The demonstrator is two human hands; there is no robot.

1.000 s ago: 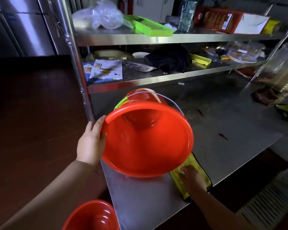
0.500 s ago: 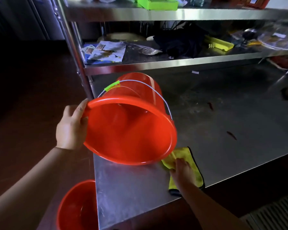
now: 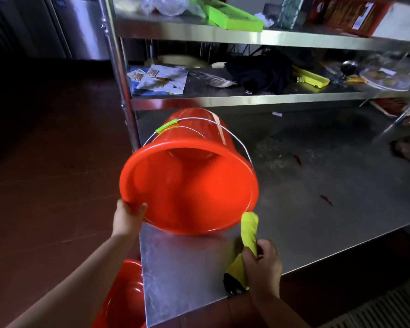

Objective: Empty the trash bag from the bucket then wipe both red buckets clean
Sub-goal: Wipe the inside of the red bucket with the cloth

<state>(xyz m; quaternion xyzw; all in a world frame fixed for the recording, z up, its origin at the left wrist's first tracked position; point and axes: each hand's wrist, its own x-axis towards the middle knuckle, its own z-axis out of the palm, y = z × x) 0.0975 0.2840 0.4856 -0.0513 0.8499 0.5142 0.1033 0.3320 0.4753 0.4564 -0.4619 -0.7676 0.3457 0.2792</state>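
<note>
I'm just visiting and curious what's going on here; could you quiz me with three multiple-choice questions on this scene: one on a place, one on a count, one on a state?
1. Where is the second red bucket?
A. On the top shelf
B. Low down, left of the table
C. Inside the tilted bucket

2. How many red buckets show?
A. One
B. Two
C. Three

3. How is the yellow cloth?
A. Spread flat
B. Gripped in the right hand
C. Hanging from a shelf

Answers:
1 B: the second red bucket sits below the table edge.
2 B: it plus the tilted bucket, rim held by the left hand.
3 B: the right hand clutches the yellow cloth.
</note>
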